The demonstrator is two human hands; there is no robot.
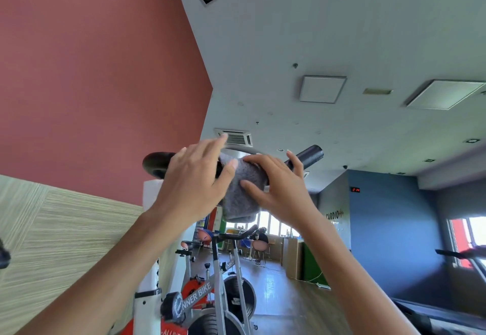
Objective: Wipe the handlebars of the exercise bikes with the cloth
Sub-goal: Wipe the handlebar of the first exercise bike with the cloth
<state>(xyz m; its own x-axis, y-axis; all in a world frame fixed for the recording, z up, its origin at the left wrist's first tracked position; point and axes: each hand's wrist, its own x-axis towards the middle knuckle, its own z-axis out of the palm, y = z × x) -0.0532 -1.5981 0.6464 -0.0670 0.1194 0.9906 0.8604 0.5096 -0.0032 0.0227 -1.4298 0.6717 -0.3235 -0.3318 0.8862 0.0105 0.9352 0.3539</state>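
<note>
Place: a gym, on its cardio floor.
Machines: several spin bikes (202, 294) with flywheels at lower centre, one frame lettered "NNER BIKE"; a treadmill (457, 254) at the right edge.
Signage: "CARDIO" lettering (334, 215) on the dark wall right of centre, with a red digital clock (355, 189) above it.
Ceiling: an air-conditioning cassette (236, 137) at centre and square panels (322, 89) at upper right.
Far end: chairs (259, 246) by bright windows, where a person sits.

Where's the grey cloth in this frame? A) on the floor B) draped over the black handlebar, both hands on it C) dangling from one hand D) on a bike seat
B: the grey cloth hangs over the black handlebar, with the left hand and right hand touching it.
</note>
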